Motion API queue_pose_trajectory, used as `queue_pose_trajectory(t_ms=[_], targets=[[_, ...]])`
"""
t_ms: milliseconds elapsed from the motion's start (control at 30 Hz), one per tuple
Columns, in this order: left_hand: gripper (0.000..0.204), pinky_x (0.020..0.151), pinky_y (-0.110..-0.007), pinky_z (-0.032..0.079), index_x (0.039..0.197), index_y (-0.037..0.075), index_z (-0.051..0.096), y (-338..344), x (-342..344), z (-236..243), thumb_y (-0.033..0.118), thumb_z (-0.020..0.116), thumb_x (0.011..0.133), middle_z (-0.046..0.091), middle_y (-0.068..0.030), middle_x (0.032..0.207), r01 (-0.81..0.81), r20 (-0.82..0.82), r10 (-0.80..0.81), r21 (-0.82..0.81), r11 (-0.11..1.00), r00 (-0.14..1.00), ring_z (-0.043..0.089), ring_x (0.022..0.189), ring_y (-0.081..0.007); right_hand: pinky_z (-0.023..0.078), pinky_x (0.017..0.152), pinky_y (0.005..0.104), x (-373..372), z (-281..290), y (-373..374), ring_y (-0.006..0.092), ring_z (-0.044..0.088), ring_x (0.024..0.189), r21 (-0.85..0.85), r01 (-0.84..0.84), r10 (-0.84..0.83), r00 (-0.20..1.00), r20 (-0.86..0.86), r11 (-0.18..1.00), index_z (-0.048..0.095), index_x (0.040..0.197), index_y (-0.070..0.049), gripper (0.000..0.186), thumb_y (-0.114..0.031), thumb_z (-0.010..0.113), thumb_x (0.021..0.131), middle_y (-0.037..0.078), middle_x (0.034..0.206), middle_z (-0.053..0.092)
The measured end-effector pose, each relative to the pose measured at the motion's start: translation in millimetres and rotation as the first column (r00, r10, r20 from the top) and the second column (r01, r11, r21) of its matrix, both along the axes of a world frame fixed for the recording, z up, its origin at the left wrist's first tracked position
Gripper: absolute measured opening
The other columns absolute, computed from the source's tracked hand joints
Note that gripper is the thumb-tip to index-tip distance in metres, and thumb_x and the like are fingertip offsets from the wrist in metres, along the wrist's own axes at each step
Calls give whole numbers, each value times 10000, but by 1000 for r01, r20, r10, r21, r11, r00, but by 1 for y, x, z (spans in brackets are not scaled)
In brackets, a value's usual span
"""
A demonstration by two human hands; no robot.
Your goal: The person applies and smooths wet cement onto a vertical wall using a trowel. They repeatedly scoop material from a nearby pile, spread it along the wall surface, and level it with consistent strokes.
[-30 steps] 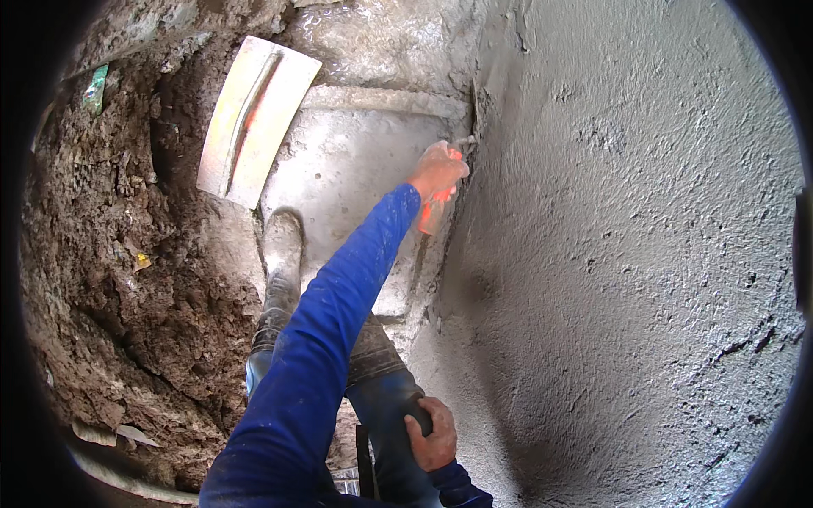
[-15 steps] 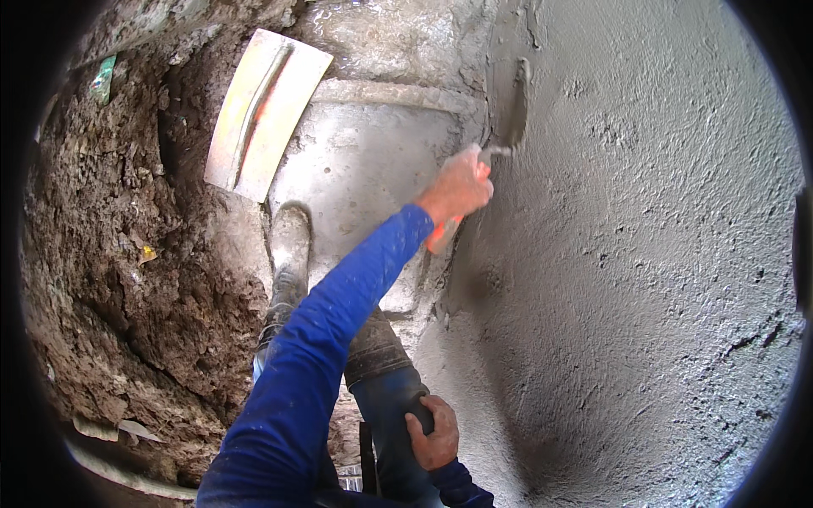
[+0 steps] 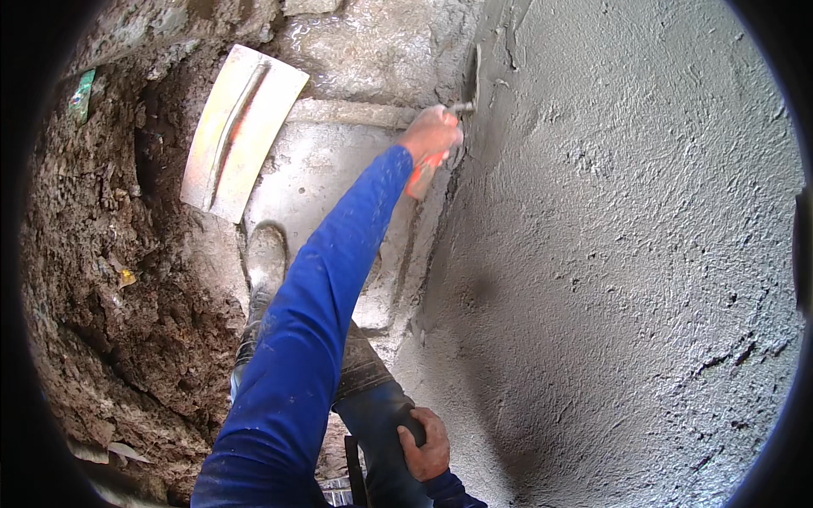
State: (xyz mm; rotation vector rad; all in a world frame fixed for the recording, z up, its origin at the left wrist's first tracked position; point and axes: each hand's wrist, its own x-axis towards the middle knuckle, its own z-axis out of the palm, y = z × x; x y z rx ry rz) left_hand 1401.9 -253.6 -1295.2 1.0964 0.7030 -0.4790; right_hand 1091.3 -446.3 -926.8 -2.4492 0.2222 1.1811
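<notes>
My left hand (image 3: 430,134) is wrapped around the orange handle (image 3: 418,180) of a trowel, arm stretched far forward. The trowel's metal neck (image 3: 463,107) points toward the wall, and its narrow blade (image 3: 476,78) appears nearly edge-on at the wall's base. Wet grey plaster covers the wall (image 3: 610,254) on the right. Low down, my right hand (image 3: 426,444) rests on my knee, fingers curled over the dark trouser cloth, with no tool visible in it.
A curved rectangular float board (image 3: 273,93) with a ridge handle lies at the far left. My muddy boot (image 3: 268,254) stands on the grey concrete slab (image 3: 309,178). Rough brown earth (image 3: 93,254) rises along the left. A raised concrete strip (image 3: 351,113) crosses beyond the slab.
My left hand has carried the trowel farther away and leftward, and its blade now looks thinner. The whole view has shifted slightly. My right hand stays on the knee.
</notes>
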Motion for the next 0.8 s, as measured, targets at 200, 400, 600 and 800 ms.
queue_pose_trajectory(t_ms=[200, 400, 600, 800], targets=[[151, 397, -328, 437, 799, 38, 513, 23, 57, 27, 57, 643, 724, 535, -53, 639, 114, 130, -120, 52, 992, 984, 543, 482, -154, 460, 955, 420, -8, 0, -2, 365, 581, 1088, -21, 65, -64, 998, 21, 998, 599, 1114, -3, 378, -137, 736, 789, 200, 1151, 614], [231, 576, -411, 518, 866, -52, 507, 21, 37, 83, 144, 589, 775, 576, -183, 747, 111, 290, -220, 349, 930, 931, 631, 599, -316, 458, 956, 418, -5, -1, -3, 362, 583, 1083, 16, 46, -46, 999, 19, 999, 600, 1113, -5, 380, -139, 740, 786, 199, 1145, 613], [231, 752, -481, 508, 965, -24, 515, -1, -48, 106, 116, 552, 785, 614, -238, 857, 187, 342, -382, 485, 854, 858, 640, 871, -404, 454, 962, 422, 5, -2, 2, 366, 585, 1079, 13, -23, 23, 999, 26, 1000, 602, 1104, -1, 373, -143, 740, 788, 209, 1160, 608], [666, 981, -444, 453, 1354, -76, 414, 24, -15, 49, 235, 601, 796, 577, -264, 1228, 206, 118, -262, 351, 913, 958, 522, 1206, -389, 461, 956, 424, 7, -3, 1, 375, 585, 1087, 5, -12, 11, 1000, 28, 1000, 604, 1103, -1, 365, -126, 741, 789, 213, 1157, 606]])
